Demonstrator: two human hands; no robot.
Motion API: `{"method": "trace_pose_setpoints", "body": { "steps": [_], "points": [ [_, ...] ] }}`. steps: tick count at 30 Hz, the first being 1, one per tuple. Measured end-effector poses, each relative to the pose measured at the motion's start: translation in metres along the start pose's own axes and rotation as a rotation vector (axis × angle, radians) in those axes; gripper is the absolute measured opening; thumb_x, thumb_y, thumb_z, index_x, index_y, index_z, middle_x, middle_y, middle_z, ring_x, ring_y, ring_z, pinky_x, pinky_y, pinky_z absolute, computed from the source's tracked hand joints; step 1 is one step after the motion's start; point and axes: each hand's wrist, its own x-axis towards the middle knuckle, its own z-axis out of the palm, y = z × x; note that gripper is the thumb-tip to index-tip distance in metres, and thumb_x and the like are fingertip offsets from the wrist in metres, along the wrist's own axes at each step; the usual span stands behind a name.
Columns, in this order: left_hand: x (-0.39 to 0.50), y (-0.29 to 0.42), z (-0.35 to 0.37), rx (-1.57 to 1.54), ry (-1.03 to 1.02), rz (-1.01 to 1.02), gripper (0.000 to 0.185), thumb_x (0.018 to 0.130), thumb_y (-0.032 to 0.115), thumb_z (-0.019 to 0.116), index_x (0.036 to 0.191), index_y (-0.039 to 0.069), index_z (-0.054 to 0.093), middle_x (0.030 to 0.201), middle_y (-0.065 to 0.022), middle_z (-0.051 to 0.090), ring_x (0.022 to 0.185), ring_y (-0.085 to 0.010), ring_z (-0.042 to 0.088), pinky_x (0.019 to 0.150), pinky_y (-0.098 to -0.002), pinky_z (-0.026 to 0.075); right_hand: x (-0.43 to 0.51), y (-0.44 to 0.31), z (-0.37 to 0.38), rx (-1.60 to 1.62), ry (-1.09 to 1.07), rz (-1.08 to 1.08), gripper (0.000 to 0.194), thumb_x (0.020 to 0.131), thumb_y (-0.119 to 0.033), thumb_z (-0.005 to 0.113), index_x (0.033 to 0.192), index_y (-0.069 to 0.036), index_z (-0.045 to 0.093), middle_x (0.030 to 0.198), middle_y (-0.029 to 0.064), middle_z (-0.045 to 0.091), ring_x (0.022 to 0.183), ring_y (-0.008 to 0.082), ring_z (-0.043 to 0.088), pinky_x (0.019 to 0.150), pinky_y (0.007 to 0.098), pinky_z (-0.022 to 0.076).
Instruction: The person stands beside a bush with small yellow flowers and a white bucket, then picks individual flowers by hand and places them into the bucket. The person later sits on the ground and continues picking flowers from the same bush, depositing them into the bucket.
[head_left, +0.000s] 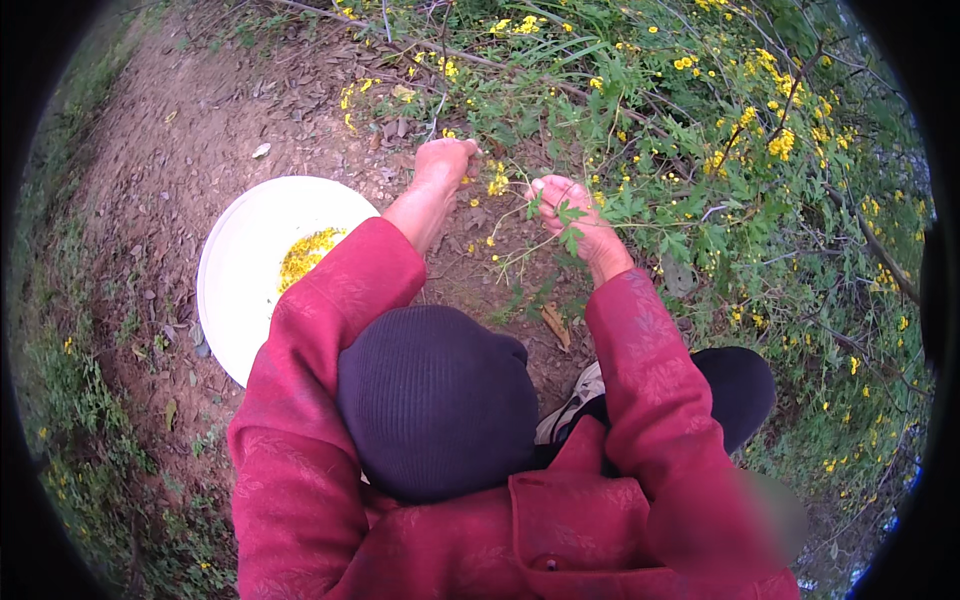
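My left hand (448, 161), at the end of a red sleeve, is closed beside a cluster of small yellow flowers (496, 180); whatever lies within its fingers is hidden. To its right, my right hand (566, 206) pinches a thin green flower stem (517, 184), with leaves hanging over the fingers. Between both hands, the stem's flower heads hang above the soil. A round white basin (240, 262) stands on the ground left of my left forearm, partly covered by the sleeve. Picked yellow flower heads (307, 256) lie heaped inside it.
Dense bushes with yellow flowers (750, 127) and bare twigs spread across the top and right. Brown soil (172, 150) with dry leaves runs along the left. My knee (442, 397) in dark trousers is bent below my hands, and a light shoe (581, 394) rests nearby.
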Motion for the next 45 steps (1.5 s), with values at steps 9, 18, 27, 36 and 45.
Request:
{"method": "trace_pose_setpoints", "body": {
  "steps": [9, 18, 27, 36, 45],
  "points": [
    [0.014, -0.003, -0.004, -0.203, -0.168, 0.019, 0.016, 0.085, 0.014, 0.061, 0.091, 0.0, 0.062, 0.082, -0.0075, 0.064, 0.073, -0.0151, 0.06, 0.062, -0.0285, 0.049, -0.017, 0.042, -0.001, -1.271, -0.289, 0.011, 0.027, 0.087, -0.032, 0.058, 0.092, -0.006, 0.064, 0.079, 0.0045, 0.063, 0.067, 0.0188, 0.056, 0.066, 0.0318, 0.0473],
    [-0.011, 0.002, 0.0, 0.05, -0.339, 0.037, 0.024, 0.073, 0.025, 0.076, 0.088, 0.007, 0.069, 0.091, -0.0061, 0.067, 0.087, -0.0171, 0.056, 0.074, -0.0355, 0.042, 0.024, -0.003, 0.026, 0.015, 0.246, -0.118, 0.043, 0.093, -0.045, 0.046, 0.108, -0.006, 0.057, 0.098, 0.0052, 0.06, 0.086, 0.0173, 0.059, 0.077, 0.0355, 0.0494],
    [-0.014, -0.001, 0.0, 0.051, -0.378, 0.126, 0.017, 0.079, 0.017, 0.072, 0.087, 0.002, 0.068, 0.082, -0.006, 0.067, 0.076, -0.0124, 0.06, 0.07, -0.0287, 0.048, 0.021, -0.01, 0.049, 0.598, -0.278, 0.174, 0.031, 0.089, -0.034, 0.059, 0.103, -0.007, 0.055, 0.087, 0.0048, 0.058, 0.069, 0.0147, 0.057, 0.073, 0.0356, 0.0547],
    [-0.014, 0.003, 0.0, -0.037, -0.331, 0.121, 0.016, 0.082, 0.019, 0.069, 0.086, 0.004, 0.066, 0.081, -0.0041, 0.066, 0.068, -0.0125, 0.059, 0.064, -0.0267, 0.048, 0.009, -0.003, 0.059, 0.558, -0.198, 0.142, 0.017, 0.092, -0.021, 0.057, 0.1, -0.007, 0.056, 0.075, -0.0012, 0.052, 0.064, 0.0095, 0.048, 0.058, 0.0258, 0.045],
    [-0.016, 0.002, -0.004, 0.197, -0.434, 0.199, 0.016, 0.085, 0.018, 0.066, 0.077, 0.005, 0.063, 0.07, -0.0015, 0.061, 0.062, -0.0098, 0.053, 0.06, -0.0255, 0.045, 0.002, -0.001, 0.068, 0.032, 0.058, 0.047, 0.026, 0.095, -0.031, 0.048, 0.091, -0.006, 0.052, 0.064, -0.0016, 0.046, 0.049, 0.0069, 0.04, 0.04, 0.0212, 0.0328]
  ]
}}
